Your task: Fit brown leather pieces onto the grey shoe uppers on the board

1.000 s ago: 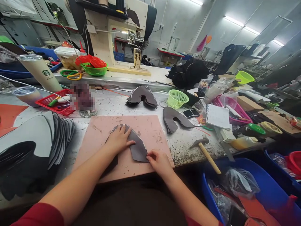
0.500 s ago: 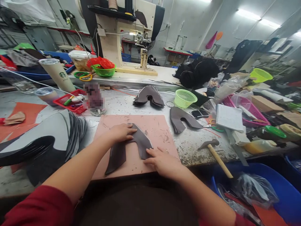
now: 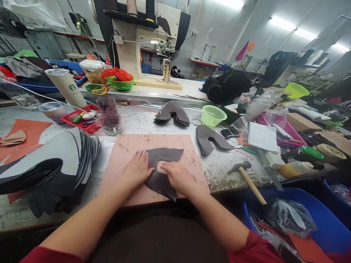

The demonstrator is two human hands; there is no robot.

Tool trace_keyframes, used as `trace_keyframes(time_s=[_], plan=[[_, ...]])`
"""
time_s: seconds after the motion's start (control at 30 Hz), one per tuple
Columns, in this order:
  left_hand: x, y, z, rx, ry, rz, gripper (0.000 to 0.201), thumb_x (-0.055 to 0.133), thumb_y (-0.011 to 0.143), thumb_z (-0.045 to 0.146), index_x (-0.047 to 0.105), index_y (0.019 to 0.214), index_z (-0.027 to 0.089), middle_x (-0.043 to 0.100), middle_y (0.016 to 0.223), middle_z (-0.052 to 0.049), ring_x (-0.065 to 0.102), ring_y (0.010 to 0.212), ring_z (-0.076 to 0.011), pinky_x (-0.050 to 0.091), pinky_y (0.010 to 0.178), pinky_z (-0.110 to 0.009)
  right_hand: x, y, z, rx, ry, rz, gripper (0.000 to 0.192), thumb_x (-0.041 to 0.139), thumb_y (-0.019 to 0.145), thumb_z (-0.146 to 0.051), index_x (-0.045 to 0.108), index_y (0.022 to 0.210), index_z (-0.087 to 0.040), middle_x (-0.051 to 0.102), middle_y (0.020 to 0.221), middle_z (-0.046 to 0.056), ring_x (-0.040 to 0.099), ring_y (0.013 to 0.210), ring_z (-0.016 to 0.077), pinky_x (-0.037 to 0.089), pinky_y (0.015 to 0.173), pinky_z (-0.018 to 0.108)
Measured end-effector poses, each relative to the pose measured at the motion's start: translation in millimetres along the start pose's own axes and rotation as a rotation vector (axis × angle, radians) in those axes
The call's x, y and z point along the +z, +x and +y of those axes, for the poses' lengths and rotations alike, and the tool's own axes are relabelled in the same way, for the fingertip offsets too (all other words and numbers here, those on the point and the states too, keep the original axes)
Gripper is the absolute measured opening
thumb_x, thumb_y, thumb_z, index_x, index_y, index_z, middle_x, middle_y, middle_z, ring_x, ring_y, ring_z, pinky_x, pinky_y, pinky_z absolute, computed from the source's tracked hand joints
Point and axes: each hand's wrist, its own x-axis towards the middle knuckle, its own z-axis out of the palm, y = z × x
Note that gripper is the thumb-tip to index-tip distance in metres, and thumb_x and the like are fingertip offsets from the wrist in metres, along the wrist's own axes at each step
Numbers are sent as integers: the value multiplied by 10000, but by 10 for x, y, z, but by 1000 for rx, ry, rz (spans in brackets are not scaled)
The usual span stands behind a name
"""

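A dark grey-brown, U-shaped leather-like piece (image 3: 167,155), resembling a shoe upper, lies on the pink cutting mat (image 3: 115,153) with its opening toward the right. My left hand (image 3: 138,168) rests flat over the curved end, fingers stretched out. At the inner curve, the extended index finger of my right hand (image 3: 179,177) touches the edge; its other fingers are partly curled and hidden. Similar pieces form a stack (image 3: 172,112) behind the mat, and another U-shaped stack (image 3: 211,140) lies to its right.
A tall stack of black-and-white pieces (image 3: 65,146) stands at left. At right are a hammer (image 3: 251,182), a notebook (image 3: 261,137) and a green basket (image 3: 214,116). Behind rises a sewing machine (image 3: 127,47). A blue tub (image 3: 318,204) sits below the table's right edge.
The U-shaped piece has turned, so its opening faces right instead of toward me. My left hand has come nearer and lies flat; my right hand has moved to the inner curve.
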Motion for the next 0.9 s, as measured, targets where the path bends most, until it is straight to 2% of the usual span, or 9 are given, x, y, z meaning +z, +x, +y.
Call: trace_keyframes(time_s=[0.13, 0.3, 0.4, 0.47, 0.53, 0.63, 0.7, 0.8, 0.9], plan=[[44, -29, 8, 7, 6, -103, 1066, 456, 570, 720, 268, 1284, -49, 231, 1364, -254, 154, 1271, -366, 140, 1031, -419, 200, 31, -11, -87, 2, -43, 445, 373, 782, -85, 467, 1209, -168, 482, 1260, 80, 392, 1180, 174, 297, 993, 361], [19, -43, 13, 0, 6, -109, 1199, 465, 471, 781, 222, 1299, -50, 155, 1379, -269, 99, 1281, -373, 123, 1030, -437, 273, -17, 4, -120, -66, -112, 409, 388, 844, -189, 422, 1251, -205, 401, 1330, 66, 253, 1269, 205, 157, 1051, 430], [17, -33, -14, 11, 5, -122, 1164, 448, 500, 783, 231, 1304, -30, 176, 1378, -256, 112, 1284, -355, 134, 1033, -425, 228, -137, 42, -184, -89, -150, 418, 390, 857, -257, 395, 1273, -209, 366, 1351, 69, 217, 1282, 215, 94, 1057, 449], [34, -36, -22, 1, -15, -121, 1047, 414, 594, 746, 248, 1306, -4, 198, 1378, -239, 139, 1284, -335, 154, 1032, -410, 198, -262, 90, -229, -99, -218, 481, 419, 843, -345, 352, 1301, -213, 289, 1389, 85, 202, 1284, 239, 99, 1050, 461], [65, -50, -19, -27, -34, -80, 912, 358, 687, 698, 261, 1314, 43, 212, 1383, -215, 159, 1283, -317, 182, 1024, -411, 171, -427, 148, -281, -115, -307, 537, 427, 828, -414, 313, 1321, -232, 210, 1417, 86, 165, 1291, 258, 123, 1043, 467], [107, -49, -45, -68, -42, -20, 831, 331, 720, 680, 256, 1326, 116, 203, 1396, -189, 155, 1286, -311, 201, 1014, -430, 84, -700, 203, -339, -141, -408, 498, 395, 851, -379, 306, 1323, -245, 207, 1419, 66, 135, 1300, 239, 143, 1045, 445], [96, 5, -116, -50, -56, -36, 829, 360, 706, 685, 239, 1333, 156, 185, 1405, -176, 153, 1287, -309, 197, 1017, -432, -34, -826, 190, -366, -115, -442, 400, 391, 860, -317, 427, 1250, -234, 280, 1395, 55, 212, 1282, 217, 161, 1048, 417], [-17, 158, -239, 40, -71, -84, 798, 427, 696, 659, 247, 1329, 208, 195, 1409, -147, 168, 1285, -303, 195, 1021, -435, -251, -790, 121, -387, 42, -430, 268, 409, 847, -262, 600, 1029, -211, 569, 1171, 41, 513, 1064, 143, 296, 998, 317], [-169, 252, -157, 146, -18, -36, 664, 517, 722, 520, 356, 1286, 209, 227, 1402, -131, 186, 1278, -313, 200, 1020, -444, -345, -441, 113, -281, 163, -182, 259, 401, 842, -243, 617, 973, -185, 674, 914, 39, 604, 837, 105, 442, 825, 223]])
